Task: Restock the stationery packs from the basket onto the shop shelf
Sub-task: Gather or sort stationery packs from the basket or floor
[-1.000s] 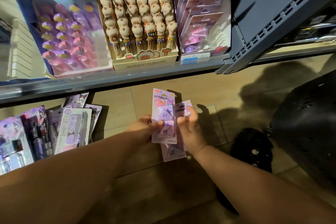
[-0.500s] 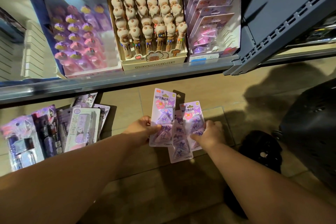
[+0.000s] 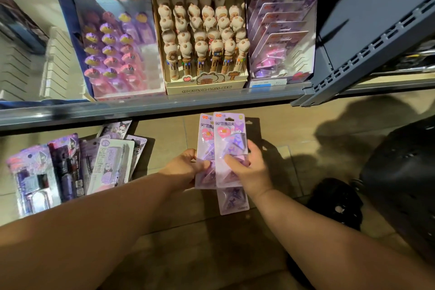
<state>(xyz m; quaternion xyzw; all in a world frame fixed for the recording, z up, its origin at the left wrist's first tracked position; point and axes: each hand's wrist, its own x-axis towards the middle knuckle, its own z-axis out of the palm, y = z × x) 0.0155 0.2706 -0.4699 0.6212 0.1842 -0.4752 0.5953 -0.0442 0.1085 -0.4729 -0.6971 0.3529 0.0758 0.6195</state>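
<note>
Lilac card backs under clear plastic blisters make up the stationery packs, each printed with a red logo, "90°" and a pink heart above purple character clips. The front pack (image 3: 231, 139) stands upright and overlaps the rear pack (image 3: 204, 134), both in the air just below the front edge of the shelf (image 3: 141, 107). The right hand (image 3: 251, 172) grasps the front pack, thumb across its face. The left hand (image 3: 186, 168) pinches the rear pack at its left edge. A third pack (image 3: 233, 202) shows below them; whether it is held or lies on the floor I cannot tell. Matching packs (image 3: 280, 37) stand in a row at the shelf's right end, beside a pen box (image 3: 204, 87). A black basket (image 3: 404, 172) sits at the right.
</note>
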